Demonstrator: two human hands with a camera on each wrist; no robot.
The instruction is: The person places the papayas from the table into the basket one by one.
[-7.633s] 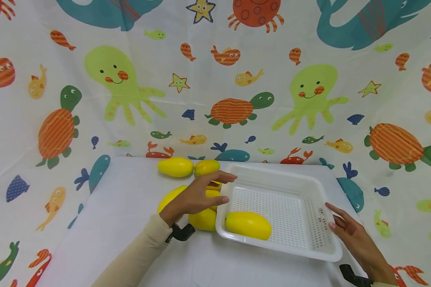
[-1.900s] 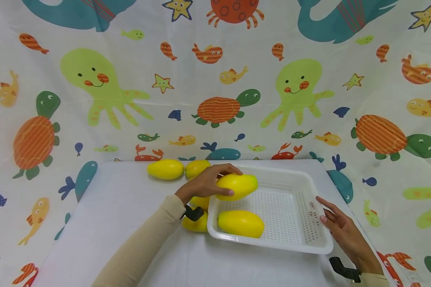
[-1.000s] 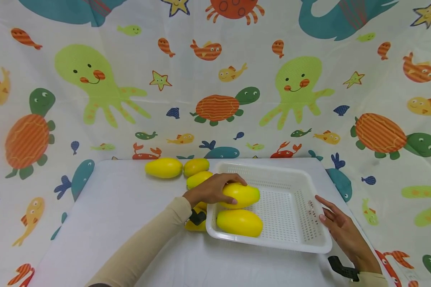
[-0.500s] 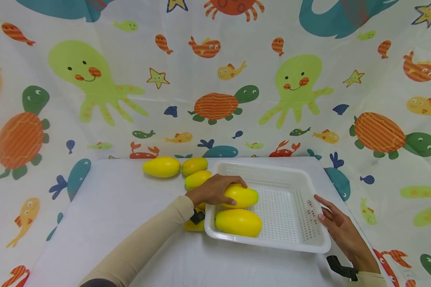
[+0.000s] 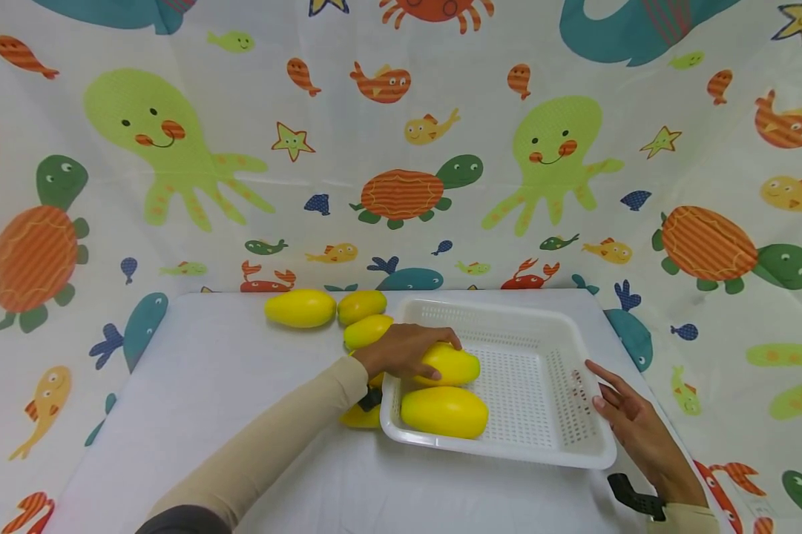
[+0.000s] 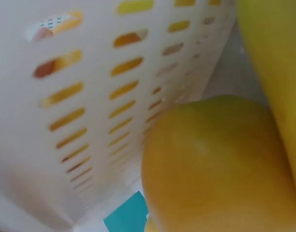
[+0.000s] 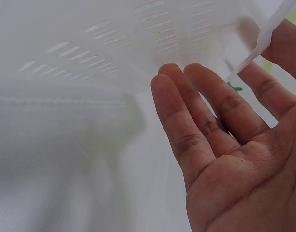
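A white perforated plastic basket (image 5: 527, 449) sits on the table. My left hand (image 5: 403, 350) reaches over its left rim and grips a yellow papaya (image 5: 457, 366) with a green-tinged end, thumb at the front and fingers over the top. In front of it lies another yellow papaya (image 5: 444, 412), along the basket's near left side. Both papayas appear large in the left wrist view, beside the slotted wall (image 6: 95, 96). At the right end, my right hand (image 5: 637, 423) holds the basket rim, its thumb over the edge and other fingers under it in the right wrist view.
Several yellow fruits stand left of the basket: a papaya (image 5: 300, 308) at the back, a shorter fruit (image 5: 362, 306) beside it, another (image 5: 367, 332) nearer, and some partly hidden under the left forearm. A sea-animal curtain (image 5: 401, 245) hangs behind the white table (image 5: 240, 356).
My left hand, empty at first over the fruit pile, has carried a papaya over the rim and lowered it behind the first one. Lately it has hardly moved. The right hand stays at the rim.
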